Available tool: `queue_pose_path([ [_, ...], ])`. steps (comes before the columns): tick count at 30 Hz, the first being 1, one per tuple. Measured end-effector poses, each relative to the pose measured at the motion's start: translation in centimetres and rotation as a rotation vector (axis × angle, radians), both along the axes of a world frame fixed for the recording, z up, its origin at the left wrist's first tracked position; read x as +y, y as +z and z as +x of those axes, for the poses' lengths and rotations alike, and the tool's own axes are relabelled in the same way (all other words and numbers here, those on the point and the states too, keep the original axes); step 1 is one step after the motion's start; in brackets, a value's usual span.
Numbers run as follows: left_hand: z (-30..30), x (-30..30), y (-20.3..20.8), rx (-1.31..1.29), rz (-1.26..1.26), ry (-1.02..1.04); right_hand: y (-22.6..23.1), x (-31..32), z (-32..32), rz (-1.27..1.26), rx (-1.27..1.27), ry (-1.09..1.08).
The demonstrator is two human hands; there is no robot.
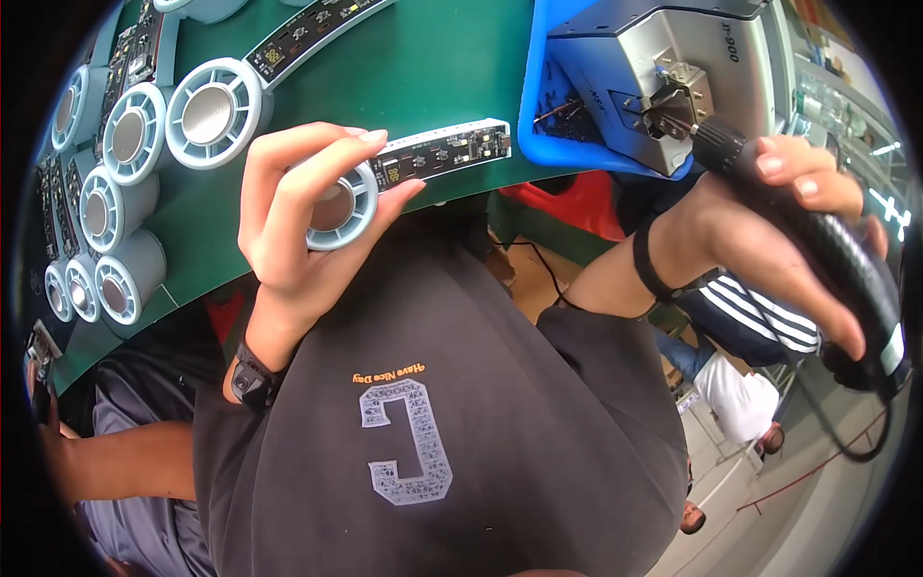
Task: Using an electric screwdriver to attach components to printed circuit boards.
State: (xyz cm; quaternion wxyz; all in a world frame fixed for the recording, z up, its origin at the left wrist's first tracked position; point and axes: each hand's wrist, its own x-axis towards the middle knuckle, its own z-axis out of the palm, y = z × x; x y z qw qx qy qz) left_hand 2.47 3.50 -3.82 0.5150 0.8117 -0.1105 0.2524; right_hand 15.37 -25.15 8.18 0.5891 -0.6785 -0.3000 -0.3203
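My left hand [293, 207] grips a pale blue round housing [341, 207] with a long black circuit strip [442, 152] sticking out to the right, held at the front edge of the green mat [413, 67]. My right hand [779, 231] is wrapped around a black powered screwdriver [827, 240]. Its tip rests at the metal screw feeder [673, 91] on the right. A dark watch [252, 377] sits on my left wrist.
Several more pale blue round housings [212, 113] with circuit strips lie along the left of the mat. A blue bin [567, 106] holds the feeder box. Another person's arm [106, 471] shows at lower left, and someone sits below right [740, 385].
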Motion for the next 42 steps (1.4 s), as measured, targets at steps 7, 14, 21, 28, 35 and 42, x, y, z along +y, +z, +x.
queue_pose_path([
  [7,-0.1,0.2,0.2,0.016,-0.016,0.021,-0.2,2.1,-1.9,0.146,0.213,0.296],
  [14,0.5,0.7,-1.5,-0.072,-0.048,-0.053,-3.1,13.4,-8.5,0.375,0.015,0.335],
  [21,0.3,1.1,-1.7,-0.074,-0.037,-0.078,-3.7,14.2,-9.1,0.271,0.104,0.400],
  [28,0.1,0.9,-1.9,-0.063,-0.072,-0.066,-4.0,14.4,-8.9,0.154,0.165,0.460],
  [35,0.1,0.8,-1.8,-0.075,-0.080,-0.060,-3.9,13.4,-8.7,-0.038,0.119,0.563],
  [42,-0.3,0.7,-1.5,-0.048,-0.094,-0.057,-3.2,13.7,-9.1,-0.030,0.195,0.574],
])
